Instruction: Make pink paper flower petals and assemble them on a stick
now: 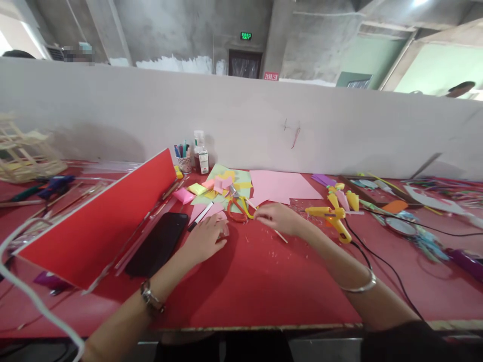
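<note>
My left hand [207, 237] rests on the red table, thumb and fingers closed around a small piece of pink paper [225, 230]. A black-and-white marker [200, 216] lies just beyond it, and a black phone [158, 244] is to its left. My right hand [279, 218] has its fingers curled over a thin pale stick [281, 236], whose ends show on either side of the hand. Scissors with red and yellow handles [237, 211] lie by the right fingertips. Behind both hands are green paper [243, 177] and a large pink sheet [302, 187].
A red board [109, 216] leans at the left. A cup of pens [184, 163] and a bottle [202, 160] stand against the white partition [234, 120]. A yellow glue gun [334, 216] with its cord lies right. Craft scraps and a purple tool [466, 262] are farther right.
</note>
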Tool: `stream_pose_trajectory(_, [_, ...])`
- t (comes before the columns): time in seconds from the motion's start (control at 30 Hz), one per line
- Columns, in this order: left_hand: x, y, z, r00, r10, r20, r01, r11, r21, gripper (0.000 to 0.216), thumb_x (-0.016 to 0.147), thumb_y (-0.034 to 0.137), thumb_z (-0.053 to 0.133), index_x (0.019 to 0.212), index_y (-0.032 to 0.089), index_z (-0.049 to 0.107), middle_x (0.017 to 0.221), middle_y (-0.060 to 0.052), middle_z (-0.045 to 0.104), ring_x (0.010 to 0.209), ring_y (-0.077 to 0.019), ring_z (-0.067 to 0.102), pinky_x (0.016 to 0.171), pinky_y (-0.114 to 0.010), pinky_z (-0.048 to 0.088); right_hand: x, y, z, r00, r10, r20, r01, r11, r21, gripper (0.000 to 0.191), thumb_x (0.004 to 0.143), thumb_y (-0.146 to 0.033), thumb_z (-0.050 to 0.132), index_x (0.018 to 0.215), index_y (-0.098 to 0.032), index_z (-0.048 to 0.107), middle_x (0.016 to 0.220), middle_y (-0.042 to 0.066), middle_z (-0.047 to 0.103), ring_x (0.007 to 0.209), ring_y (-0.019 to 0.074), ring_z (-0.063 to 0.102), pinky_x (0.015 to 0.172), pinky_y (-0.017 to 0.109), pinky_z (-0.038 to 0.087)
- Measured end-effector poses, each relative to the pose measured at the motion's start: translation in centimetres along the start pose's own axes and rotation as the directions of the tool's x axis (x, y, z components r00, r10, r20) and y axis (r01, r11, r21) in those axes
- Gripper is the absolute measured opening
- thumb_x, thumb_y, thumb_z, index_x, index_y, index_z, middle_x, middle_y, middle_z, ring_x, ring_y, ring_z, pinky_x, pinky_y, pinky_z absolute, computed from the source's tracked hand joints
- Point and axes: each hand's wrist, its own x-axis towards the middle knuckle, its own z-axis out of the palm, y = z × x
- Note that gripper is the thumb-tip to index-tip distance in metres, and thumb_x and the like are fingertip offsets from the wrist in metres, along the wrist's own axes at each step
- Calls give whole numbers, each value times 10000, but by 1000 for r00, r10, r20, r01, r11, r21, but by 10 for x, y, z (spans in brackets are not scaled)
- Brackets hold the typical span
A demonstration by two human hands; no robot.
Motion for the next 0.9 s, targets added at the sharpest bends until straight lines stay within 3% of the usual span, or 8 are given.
stream_pose_trajectory(0.13, [-10,-13,7,998,-66,-24,67,997,40,275,794,175,438,1062,158,499,1065,-95,542,999,-226,517,850,-353,418,40,1,8,986,160,51,-154,983,-101,201,822,-131,416,919,-161,589,949,51,609,881,147,551,739,259,411])
stream_pose_trajectory(0.23, [-12,-15,9,993,-93,-72,97,994,54,253,796,164,436,1037,162,513,1035,-89,556,980,-218,527,822,-334,432,65,4,15,947,295,129,-267,943,-198,239,821,-267,484,1022,-146,526,1036,64,549,900,164,546,750,346,457])
stream_pose_trajectory(0.4, [-11,-17,10,993,-78,-93,81,996,36,264,783,153,450,1040,164,507,1034,-81,558,986,-212,520,812,-322,437,90,16,6,902,402,160,-354,898,-260,282,829,-291,470,1080,-165,492,1086,65,523,920,167,540,763,361,462])
stream_pose_trajectory(0.53, [-10,-19,12,992,-82,-101,83,997,7,265,772,143,453,1030,166,509,1013,-75,562,969,-202,527,815,-310,433,96,44,-6,844,513,156,-456,840,-294,286,832,-291,464,1086,-164,488,1098,69,517,926,169,536,771,369,459])
stream_pose_trajectory(0.7, [-10,-18,11,986,-90,-144,99,994,54,251,767,148,456,1006,182,521,993,-65,577,940,-201,542,789,-311,431,90,77,-2,744,615,261,-543,785,-300,299,827,-294,472,1090,-151,484,1088,71,521,919,172,539,763,374,462])
stream_pose_trajectory(0.8, [-11,-17,9,971,-126,-205,150,983,106,218,758,154,466,959,193,542,976,-61,596,912,-212,554,790,-334,416,86,86,0,722,618,312,-554,786,-274,303,828,-294,470,1093,-149,480,1087,70,521,915,172,541,760,376,464])
stream_pose_trajectory(0.9, [-12,-17,7,959,-155,-239,187,975,117,202,765,159,448,939,177,549,966,-70,605,897,-222,558,787,-341,406,83,89,1,735,601,315,-545,799,-254,305,828,-294,471,1095,-148,479,1089,71,520,918,173,540,762,379,463])
